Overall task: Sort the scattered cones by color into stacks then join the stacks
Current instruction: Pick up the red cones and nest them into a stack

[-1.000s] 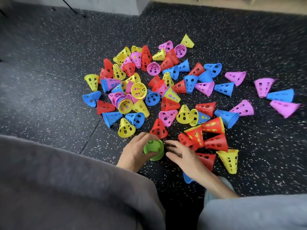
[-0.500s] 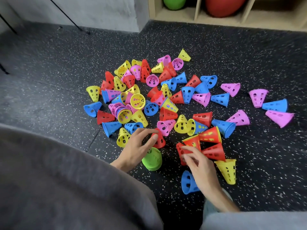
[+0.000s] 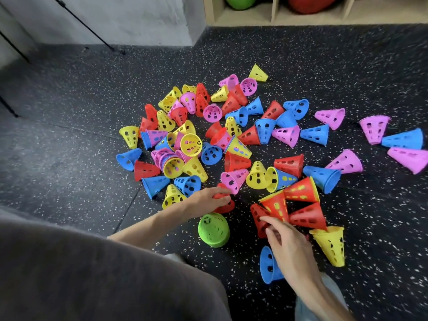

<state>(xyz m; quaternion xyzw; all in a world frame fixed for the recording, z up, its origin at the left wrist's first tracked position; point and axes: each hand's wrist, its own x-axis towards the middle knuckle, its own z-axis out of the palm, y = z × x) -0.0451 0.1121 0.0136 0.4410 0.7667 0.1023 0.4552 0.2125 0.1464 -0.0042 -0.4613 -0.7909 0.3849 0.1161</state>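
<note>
Sorting barely begun: green stack [image 3: 214,230] stands alone. Left hand [image 3: 208,200] grips red cone [image 3: 225,206]; right hand [image 3: 284,242] pinches another red cone [image 3: 258,216]. Next: nest reds together.

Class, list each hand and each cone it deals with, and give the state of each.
Left hand: gripping a red cone.
Red cone: on the floor, held by the left hand.
Right hand: fingers touching another red cone.
Green cone: standing free, unheld.
</note>
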